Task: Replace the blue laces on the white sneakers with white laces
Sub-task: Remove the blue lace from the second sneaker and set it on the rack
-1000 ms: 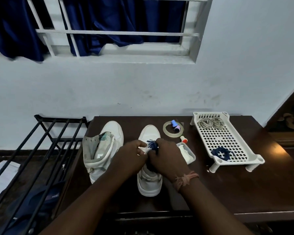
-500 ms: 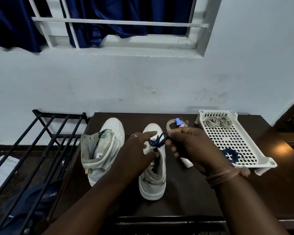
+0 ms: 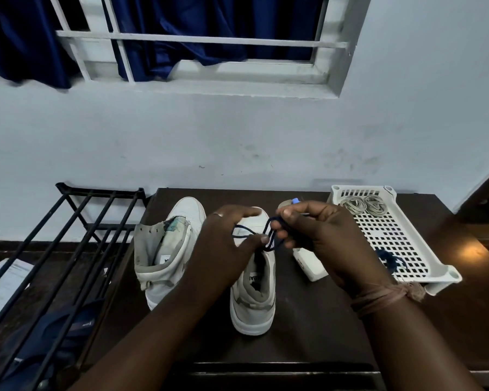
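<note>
blue lace: off sneaker | bunched earlier, now looped between both hands

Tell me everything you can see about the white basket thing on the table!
The white tray looks like plastic, a rectangle with a floor full of little square holes, a raised rim and round hollow posts at its corners. It stands on the dark wooden table, at the right side, angled away towards the wall. Two coiled pale laces lie at its far end, and a bundled blue lace lies near its close end. Neither hand touches it.
</note>
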